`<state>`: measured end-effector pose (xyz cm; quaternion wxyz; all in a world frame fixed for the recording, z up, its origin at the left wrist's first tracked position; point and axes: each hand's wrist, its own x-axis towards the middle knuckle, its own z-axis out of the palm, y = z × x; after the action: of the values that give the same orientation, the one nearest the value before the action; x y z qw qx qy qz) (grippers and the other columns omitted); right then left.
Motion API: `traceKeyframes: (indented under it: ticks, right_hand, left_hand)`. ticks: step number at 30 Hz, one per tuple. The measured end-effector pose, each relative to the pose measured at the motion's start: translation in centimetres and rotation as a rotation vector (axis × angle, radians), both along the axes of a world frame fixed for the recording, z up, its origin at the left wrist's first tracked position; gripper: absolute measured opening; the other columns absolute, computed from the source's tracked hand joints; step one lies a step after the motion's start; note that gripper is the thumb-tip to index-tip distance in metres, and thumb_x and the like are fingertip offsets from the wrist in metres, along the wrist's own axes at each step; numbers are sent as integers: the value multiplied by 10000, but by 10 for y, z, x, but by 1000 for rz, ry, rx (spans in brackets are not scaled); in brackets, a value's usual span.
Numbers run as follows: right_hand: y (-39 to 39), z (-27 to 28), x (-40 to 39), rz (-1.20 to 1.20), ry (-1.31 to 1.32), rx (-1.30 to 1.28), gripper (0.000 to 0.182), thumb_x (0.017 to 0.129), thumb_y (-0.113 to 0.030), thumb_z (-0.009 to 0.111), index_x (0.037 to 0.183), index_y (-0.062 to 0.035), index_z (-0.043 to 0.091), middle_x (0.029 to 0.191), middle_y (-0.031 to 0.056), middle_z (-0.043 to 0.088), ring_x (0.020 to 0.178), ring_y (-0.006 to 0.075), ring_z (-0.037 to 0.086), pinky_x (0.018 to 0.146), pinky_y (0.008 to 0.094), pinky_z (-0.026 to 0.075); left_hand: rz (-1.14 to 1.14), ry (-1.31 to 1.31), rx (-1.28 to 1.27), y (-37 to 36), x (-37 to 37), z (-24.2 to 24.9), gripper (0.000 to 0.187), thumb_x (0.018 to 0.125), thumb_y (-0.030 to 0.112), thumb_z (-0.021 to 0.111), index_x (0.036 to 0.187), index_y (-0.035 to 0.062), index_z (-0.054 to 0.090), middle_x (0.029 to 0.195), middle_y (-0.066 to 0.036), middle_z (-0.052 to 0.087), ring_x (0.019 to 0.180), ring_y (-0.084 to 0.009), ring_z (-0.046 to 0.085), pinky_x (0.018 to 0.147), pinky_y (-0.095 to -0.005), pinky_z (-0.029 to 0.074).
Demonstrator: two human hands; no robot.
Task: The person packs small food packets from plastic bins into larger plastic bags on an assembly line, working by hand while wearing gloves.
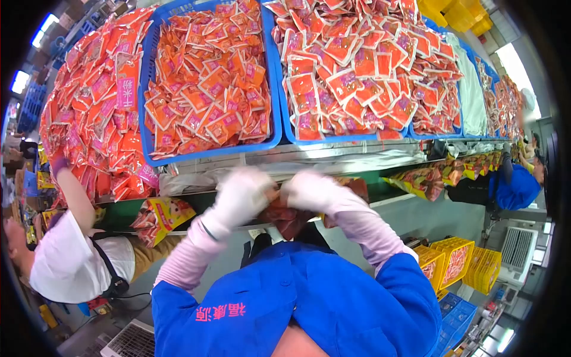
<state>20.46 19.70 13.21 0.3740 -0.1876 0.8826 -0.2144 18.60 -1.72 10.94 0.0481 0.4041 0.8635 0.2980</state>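
My left hand [244, 195], in a white glove, is closed at the left top edge of a red-brown plastic bag [286, 218]. My right hand [314, 191], gloved the same way, grips the bag's other top corner. Motion blurs both hands, the left more. The bag hangs between them in front of my body, over the green conveyor belt [377, 185]. Another bag [355, 189] stands partly hidden behind my right wrist. To the left, a red and yellow bag [159, 219] sits on the belt.
Beyond the belt, a blue crate [277, 113] and others hold heaps of small red sachets [220, 89]. A co-worker in a white shirt [83, 256] reaches in at left; another in blue [517, 184] works at right. More filled bags [419, 181] line the belt. Yellow crates [455, 265] stand behind right.
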Motion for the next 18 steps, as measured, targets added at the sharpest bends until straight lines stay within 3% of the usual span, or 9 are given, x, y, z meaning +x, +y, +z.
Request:
traceKeyframes:
  ticks: [2,3,6,8,10,13,15,17,18]
  right_hand:
    - [44,-11,-34,-464,484,6,191,879,-257,625,971,-110,706,926,166,722,879,363,703,766,486,547]
    - [59,-14,-60,-466,567,161,262,912,-298,635,1069,-92,675,942,172,724,878,368,702,767,490,543]
    - [63,-64,-102,-509,491,346,502,866,-376,713,1181,-5,594,1004,212,725,949,375,706,822,464,554]
    - [52,-106,-116,-625,443,407,577,798,-336,772,1193,34,573,1045,249,715,1016,372,704,884,440,558]
    - [66,-115,-117,-614,509,305,473,795,-263,745,1184,-37,598,1033,225,718,975,381,705,877,457,556]
    - [91,-41,-80,-558,509,146,326,787,-213,698,1076,-64,682,944,219,723,941,375,699,851,464,544]
    - [113,-18,-48,-626,407,-300,401,826,-217,664,1166,-5,669,888,213,716,847,299,717,795,403,546]
    - [102,23,-5,-762,285,-572,462,861,-107,611,1313,-12,598,925,96,716,788,161,658,737,308,519]
    - [99,30,16,-772,104,-676,474,875,-76,592,1345,-23,574,952,48,691,789,115,613,733,270,498]
  left_hand:
    - [366,70,53,7,-65,-28,137,861,154,675,967,70,693,886,-158,687,885,-369,668,768,-467,522]
    - [481,56,-59,12,-102,-47,200,898,210,674,1026,57,667,919,-176,697,913,-378,672,783,-483,520]
    - [659,-201,-391,46,-176,-117,386,872,389,714,1081,71,655,992,-181,714,987,-372,694,838,-481,554]
    - [599,-78,-475,54,-182,-147,338,877,356,681,1083,88,685,1012,-186,725,1015,-367,693,859,-471,555]
    - [597,-94,-300,31,-185,-140,298,865,286,676,1072,73,704,981,-168,732,969,-339,703,829,-452,557]
    - [566,-397,227,-27,-151,-67,204,867,86,615,1039,13,699,913,-127,726,864,-243,703,764,-359,552]
    - [436,-529,359,-22,-93,2,184,850,-30,554,974,-5,688,900,-110,717,835,-180,682,746,-301,537]
    - [256,-740,688,6,-18,26,203,798,-65,576,939,18,696,955,-105,726,848,-185,692,742,-317,545]
    - [53,-537,629,15,8,23,202,776,-47,619,942,38,697,965,-102,724,853,-206,697,739,-334,554]
